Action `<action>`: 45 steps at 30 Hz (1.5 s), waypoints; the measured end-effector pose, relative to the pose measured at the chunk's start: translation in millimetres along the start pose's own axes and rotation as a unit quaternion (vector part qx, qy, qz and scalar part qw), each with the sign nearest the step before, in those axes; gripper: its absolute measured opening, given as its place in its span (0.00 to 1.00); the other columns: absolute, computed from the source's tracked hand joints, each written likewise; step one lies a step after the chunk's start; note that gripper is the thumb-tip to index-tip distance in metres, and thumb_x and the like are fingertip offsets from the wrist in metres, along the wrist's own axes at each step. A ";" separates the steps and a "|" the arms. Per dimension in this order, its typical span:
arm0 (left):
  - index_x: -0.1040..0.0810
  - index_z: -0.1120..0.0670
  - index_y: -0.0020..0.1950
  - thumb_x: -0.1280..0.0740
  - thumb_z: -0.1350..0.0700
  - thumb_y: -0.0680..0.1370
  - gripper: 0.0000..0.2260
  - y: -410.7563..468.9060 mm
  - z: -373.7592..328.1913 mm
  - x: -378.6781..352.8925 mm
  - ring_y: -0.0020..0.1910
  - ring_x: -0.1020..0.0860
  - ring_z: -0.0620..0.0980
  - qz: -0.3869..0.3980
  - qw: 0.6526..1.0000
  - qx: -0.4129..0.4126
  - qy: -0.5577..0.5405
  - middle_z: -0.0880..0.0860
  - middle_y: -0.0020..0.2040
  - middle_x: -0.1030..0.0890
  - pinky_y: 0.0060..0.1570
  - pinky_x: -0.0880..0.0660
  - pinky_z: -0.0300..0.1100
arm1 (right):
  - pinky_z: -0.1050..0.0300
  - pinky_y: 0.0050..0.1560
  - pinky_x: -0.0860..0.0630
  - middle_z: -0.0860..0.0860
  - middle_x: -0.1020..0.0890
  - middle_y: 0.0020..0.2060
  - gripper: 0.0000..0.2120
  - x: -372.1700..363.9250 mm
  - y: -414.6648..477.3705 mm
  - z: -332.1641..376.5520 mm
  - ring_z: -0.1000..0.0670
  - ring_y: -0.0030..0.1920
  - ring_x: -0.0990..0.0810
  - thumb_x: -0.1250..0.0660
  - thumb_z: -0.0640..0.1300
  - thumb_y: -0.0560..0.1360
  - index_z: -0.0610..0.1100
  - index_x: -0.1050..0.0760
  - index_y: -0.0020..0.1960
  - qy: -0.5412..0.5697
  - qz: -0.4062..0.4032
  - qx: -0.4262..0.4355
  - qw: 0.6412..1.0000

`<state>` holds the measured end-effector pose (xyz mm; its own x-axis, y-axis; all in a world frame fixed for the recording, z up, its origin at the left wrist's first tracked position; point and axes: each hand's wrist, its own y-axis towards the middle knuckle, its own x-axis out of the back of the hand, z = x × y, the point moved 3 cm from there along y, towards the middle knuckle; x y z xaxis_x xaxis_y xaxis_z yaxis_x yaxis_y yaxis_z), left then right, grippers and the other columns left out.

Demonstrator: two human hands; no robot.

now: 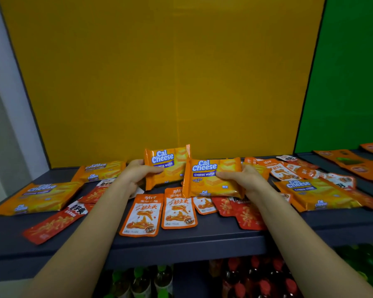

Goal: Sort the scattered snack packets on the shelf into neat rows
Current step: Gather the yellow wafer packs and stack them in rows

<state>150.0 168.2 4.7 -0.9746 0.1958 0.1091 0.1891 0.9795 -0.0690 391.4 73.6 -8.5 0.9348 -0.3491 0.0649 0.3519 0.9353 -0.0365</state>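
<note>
I hold one Cal Cheese wafer pack in each hand above the middle of the shelf.

My left hand (136, 173) grips the rear pack (167, 166) by its left end; my right hand (244, 179) pinches the front pack (211, 178), which reads "Cal Cheese, Cheese Wafer", by its right end. The front pack overlaps the rear one's right edge. More Cal Cheese packs (38, 197) lie toward the shelf (181, 239) ends among orange sachets (141, 215) with Chinese print, some hidden under my arms. Bottles (141, 282) below are blurred.
</note>
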 end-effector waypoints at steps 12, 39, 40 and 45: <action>0.29 0.53 0.45 0.34 0.57 0.76 0.04 -48.8 -38.3 -21.0 0.37 0.20 0.51 0.043 0.987 -0.068 -0.136 0.54 0.38 0.19 0.31 0.20 0.44 | 0.61 0.23 0.23 0.48 0.18 0.31 0.07 78.1 -56.0 31.4 0.56 0.22 0.20 0.34 0.47 0.75 0.44 0.27 0.45 0.094 -0.136 0.058 0.985; 0.23 0.56 0.49 0.34 0.58 0.76 0.04 -213.0 3.5 -474.0 0.31 0.17 0.48 0.403 0.907 -0.008 -0.122 0.52 0.34 0.15 0.31 0.19 0.45 | 0.63 0.24 0.23 0.50 0.17 0.25 0.08 518.5 -387.3 -76.1 0.54 0.23 0.19 0.34 0.47 0.74 0.42 0.25 0.46 0.109 -0.475 -0.029 0.873; 0.23 0.56 0.49 0.35 0.58 0.76 0.04 -219.6 4.3 -488.8 0.31 0.17 0.48 0.405 0.906 -0.010 -0.123 0.52 0.34 0.15 0.30 0.19 0.43 | 0.63 0.25 0.22 0.50 0.17 0.25 0.09 534.5 -389.6 -78.8 0.54 0.24 0.19 0.34 0.47 0.74 0.42 0.25 0.47 0.112 -0.475 -0.030 0.872; 0.23 0.55 0.48 0.34 0.58 0.76 0.03 -241.4 -5.6 -554.8 0.32 0.17 0.47 0.393 0.911 -0.019 -0.121 0.52 0.37 0.15 0.32 0.19 0.45 | 0.63 0.22 0.23 0.48 0.17 0.26 0.09 594.8 -389.4 -81.7 0.54 0.23 0.19 0.34 0.47 0.74 0.41 0.25 0.45 0.131 -0.467 -0.035 0.874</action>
<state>645.7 -176.6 -33.7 -0.5333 0.8262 -0.1817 0.8399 0.5427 0.0024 814.4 -503.0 -37.2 0.2129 -0.9682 -0.1312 0.9609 0.2318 -0.1512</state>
